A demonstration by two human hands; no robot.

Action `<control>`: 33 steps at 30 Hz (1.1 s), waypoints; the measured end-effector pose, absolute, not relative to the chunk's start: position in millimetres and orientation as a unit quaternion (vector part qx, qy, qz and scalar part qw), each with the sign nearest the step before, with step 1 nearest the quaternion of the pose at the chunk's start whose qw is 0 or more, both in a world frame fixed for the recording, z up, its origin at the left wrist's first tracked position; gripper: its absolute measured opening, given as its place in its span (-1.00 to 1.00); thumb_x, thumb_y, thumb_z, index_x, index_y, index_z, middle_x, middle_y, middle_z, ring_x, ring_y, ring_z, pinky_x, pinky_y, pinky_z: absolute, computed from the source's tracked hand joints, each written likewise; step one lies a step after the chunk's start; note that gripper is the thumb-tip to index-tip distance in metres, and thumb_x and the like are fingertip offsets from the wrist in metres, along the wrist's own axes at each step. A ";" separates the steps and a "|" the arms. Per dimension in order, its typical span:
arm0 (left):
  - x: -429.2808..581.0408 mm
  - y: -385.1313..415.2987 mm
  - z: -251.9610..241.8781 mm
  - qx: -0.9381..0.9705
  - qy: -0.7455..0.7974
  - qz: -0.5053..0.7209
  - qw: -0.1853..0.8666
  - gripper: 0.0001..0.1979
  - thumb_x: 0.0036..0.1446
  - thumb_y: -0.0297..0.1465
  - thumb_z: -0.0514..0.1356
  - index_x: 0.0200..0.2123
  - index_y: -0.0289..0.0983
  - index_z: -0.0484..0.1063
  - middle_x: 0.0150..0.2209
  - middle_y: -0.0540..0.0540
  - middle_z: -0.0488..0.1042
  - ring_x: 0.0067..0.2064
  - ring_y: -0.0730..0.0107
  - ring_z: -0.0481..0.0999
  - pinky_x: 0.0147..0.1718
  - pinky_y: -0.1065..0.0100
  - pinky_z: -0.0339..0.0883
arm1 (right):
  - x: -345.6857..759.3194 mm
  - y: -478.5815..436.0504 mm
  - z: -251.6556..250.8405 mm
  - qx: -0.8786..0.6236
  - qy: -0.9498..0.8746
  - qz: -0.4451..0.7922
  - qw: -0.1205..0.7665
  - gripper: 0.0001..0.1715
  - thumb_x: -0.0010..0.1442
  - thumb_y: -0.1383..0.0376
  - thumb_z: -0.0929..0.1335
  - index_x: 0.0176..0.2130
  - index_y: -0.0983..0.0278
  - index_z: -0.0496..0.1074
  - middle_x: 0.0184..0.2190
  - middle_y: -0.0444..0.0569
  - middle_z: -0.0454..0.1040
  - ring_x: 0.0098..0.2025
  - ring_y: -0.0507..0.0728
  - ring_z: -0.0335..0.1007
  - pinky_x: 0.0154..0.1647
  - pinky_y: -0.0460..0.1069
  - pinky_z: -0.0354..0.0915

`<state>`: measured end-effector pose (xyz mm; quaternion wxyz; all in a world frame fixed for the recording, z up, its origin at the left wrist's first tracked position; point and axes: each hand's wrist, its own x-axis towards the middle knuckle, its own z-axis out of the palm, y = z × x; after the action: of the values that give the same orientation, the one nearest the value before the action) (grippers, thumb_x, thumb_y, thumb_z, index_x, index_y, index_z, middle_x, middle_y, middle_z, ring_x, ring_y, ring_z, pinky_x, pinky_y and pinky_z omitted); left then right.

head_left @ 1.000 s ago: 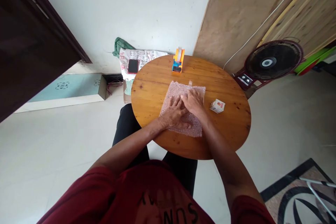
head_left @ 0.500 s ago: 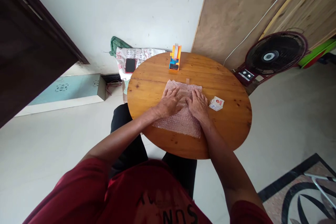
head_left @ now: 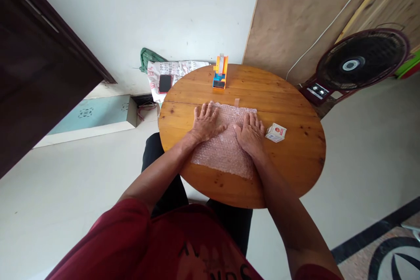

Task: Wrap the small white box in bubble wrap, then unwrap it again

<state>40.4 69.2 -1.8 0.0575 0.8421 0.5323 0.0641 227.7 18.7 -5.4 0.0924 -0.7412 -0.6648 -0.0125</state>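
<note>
A sheet of pinkish bubble wrap (head_left: 225, 153) lies flat on the round wooden table (head_left: 292, 157). On its upper left part rests my left hand (head_left: 206, 126), palm down with the fingers spread. My right hand (head_left: 251, 135) lies flat on the upper right part, its thumb pointing toward the left hand. Neither hand grips anything. Just right of my right hand is a small white box (head_left: 276, 132) with red print. A short strip of tape (head_left: 236, 102) sits at the top edge of the wrap.
An orange and blue tape dispenser (head_left: 220, 72) stands at the table's far edge. Beyond the left edge, a phone (head_left: 165, 83) lies on a printed white sack (head_left: 187, 68). A large black fan (head_left: 361, 63) is at the right, by the wooden wall panel.
My left hand has slid left and its fingers have spread wider over the wrap. My right hand has shifted slightly outward. The view has turned a little.
</note>
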 end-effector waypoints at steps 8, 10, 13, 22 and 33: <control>36.6 72.4 4.8 0.841 0.534 0.044 0.074 -0.30 0.39 0.01 -0.16 0.42 -0.26 0.07 0.50 -0.28 -0.16 0.50 -0.16 -0.15 0.34 -0.36 -0.20 | 235.4 19.5 -5.6 -0.741 -0.665 0.006 0.096 -0.24 0.43 0.08 0.08 0.39 0.51 0.11 0.44 0.30 0.06 0.46 0.38 -0.06 0.39 0.27 -0.09; 37.3 68.3 10.2 0.839 0.537 0.036 0.079 -0.35 0.41 -0.05 -0.15 0.42 -0.26 0.08 0.50 -0.29 -0.16 0.50 -0.16 -0.15 0.33 -0.40 -0.20 | 237.8 20.3 -5.9 -0.741 -0.666 0.010 0.087 -0.25 0.43 0.10 0.06 0.40 0.49 0.09 0.45 0.26 0.04 0.47 0.37 -0.08 0.39 0.26 -0.08; 42.9 58.3 19.6 0.857 0.511 0.037 0.062 -0.39 0.41 -0.15 -0.11 0.41 -0.31 0.09 0.50 -0.31 -0.17 0.51 -0.12 -0.18 0.35 -0.38 -0.26 | 239.0 21.2 -6.0 -0.737 -0.670 0.011 0.090 -0.26 0.43 0.11 0.08 0.40 0.48 0.10 0.44 0.26 0.06 0.46 0.36 -0.07 0.39 0.26 -0.07; 35.7 79.5 5.5 0.902 0.422 0.040 0.079 -0.27 0.39 -0.04 -0.09 0.45 -0.36 -0.03 0.49 -0.32 -0.17 0.52 -0.04 -0.19 0.39 -0.28 -0.30 | 241.2 18.7 -3.7 -0.730 -0.679 0.018 0.079 -0.21 0.42 0.07 0.10 0.42 0.49 0.05 0.46 0.25 0.02 0.48 0.36 -0.13 0.43 0.27 -0.15; 34.7 42.3 14.7 0.936 0.327 0.078 0.106 -0.37 0.39 -0.11 -0.02 0.37 -0.35 0.18 0.45 -0.30 0.03 0.49 0.06 -0.05 0.44 -0.02 -0.22 | 244.8 19.5 -5.6 -0.724 -0.685 0.011 0.081 -0.22 0.42 0.04 0.09 0.43 0.43 0.05 0.46 0.20 0.04 0.48 0.35 -0.12 0.43 0.28 -0.16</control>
<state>34.7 42.3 14.7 0.1058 0.9359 0.3269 0.0779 244.8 19.5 -5.6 0.0806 -0.7239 -0.6851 0.0114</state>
